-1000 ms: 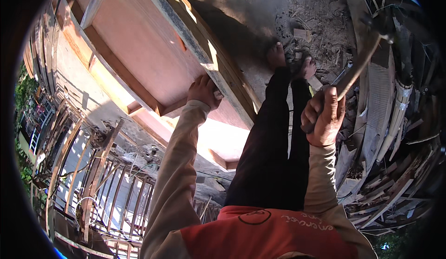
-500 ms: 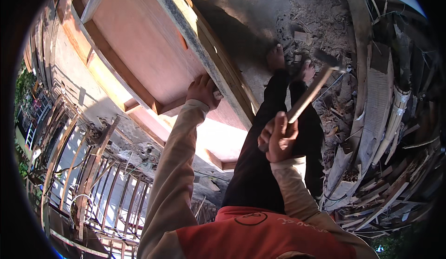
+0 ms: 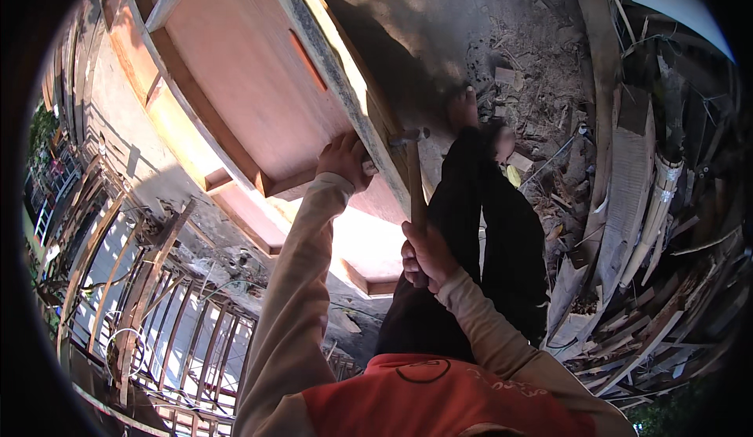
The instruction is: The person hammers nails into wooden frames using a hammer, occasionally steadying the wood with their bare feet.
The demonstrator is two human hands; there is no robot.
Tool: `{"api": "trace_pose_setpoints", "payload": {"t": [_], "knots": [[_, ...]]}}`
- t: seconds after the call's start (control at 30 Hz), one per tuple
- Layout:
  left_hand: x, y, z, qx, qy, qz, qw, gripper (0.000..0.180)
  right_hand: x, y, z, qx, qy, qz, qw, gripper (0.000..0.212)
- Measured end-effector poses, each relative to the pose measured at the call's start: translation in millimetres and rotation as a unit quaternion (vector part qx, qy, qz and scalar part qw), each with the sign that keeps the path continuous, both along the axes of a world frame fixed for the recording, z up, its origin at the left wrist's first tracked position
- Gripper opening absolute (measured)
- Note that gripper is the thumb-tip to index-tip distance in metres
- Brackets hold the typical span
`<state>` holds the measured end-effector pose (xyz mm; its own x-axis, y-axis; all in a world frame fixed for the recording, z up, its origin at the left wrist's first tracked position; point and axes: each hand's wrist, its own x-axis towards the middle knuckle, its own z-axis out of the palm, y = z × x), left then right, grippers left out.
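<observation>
A large wooden frame backed with a pinkish panel [image 3: 243, 53] leans before me. My left hand [image 3: 343, 160] is inside it, closed around the end of a wooden crosspiece [image 3: 289, 181] where that meets the long side beam [image 3: 325, 76]. The fingers partly hide this joint. My right hand [image 3: 428, 257] grips the wooden handle of a hammer [image 3: 416, 178], which points away from me. The hammer's head is at the outer face of the side beam, opposite my left hand; whether it touches, I cannot tell.
A narrow orange-brown strip [image 3: 307, 61] lies along the beam's inner side. My bare feet [image 3: 463, 108] stand on dirt strewn with wood chips. Scrap wood [image 3: 651, 311] is heaped at the right. A slatted wooden structure [image 3: 180, 319] stands at the lower left.
My right hand has swung the hammer left, from over my legs to the frame's side beam. My left hand has stayed on the crosspiece.
</observation>
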<state>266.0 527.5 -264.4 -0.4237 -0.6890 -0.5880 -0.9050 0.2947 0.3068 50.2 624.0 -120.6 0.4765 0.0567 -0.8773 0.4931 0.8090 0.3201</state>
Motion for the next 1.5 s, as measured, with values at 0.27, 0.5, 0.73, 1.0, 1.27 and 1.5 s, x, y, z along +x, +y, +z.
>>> {"api": "trace_pose_setpoints", "payload": {"t": [0.27,0.5,0.73,1.0,1.27,1.5], "knots": [[8,11,2,-0.033,-0.021,0.005,0.999,0.058,-101,-81,30,-0.297,0.201,0.114,0.927,0.024],[-6,-4,9,-0.017,-0.003,0.022,1.000,0.055,-95,-92,60,-0.493,0.499,-0.232,0.674,0.032],[8,19,11,0.033,-0.060,0.008,0.998,0.064,-100,-29,31,-0.088,0.200,-0.023,0.976,0.028],[-5,-5,8,0.028,-0.073,0.013,0.997,0.064,-50,7,1,-0.195,0.435,-0.024,0.879,0.034],[5,5,7,-0.045,-0.042,-0.011,0.998,0.057,-193,-42,-1,-0.249,0.354,-0.194,0.880,0.036],[4,14,6,-0.024,-0.046,-0.010,0.999,0.056,-54,70,-26,-0.101,0.336,-0.010,0.936,0.035]]}}
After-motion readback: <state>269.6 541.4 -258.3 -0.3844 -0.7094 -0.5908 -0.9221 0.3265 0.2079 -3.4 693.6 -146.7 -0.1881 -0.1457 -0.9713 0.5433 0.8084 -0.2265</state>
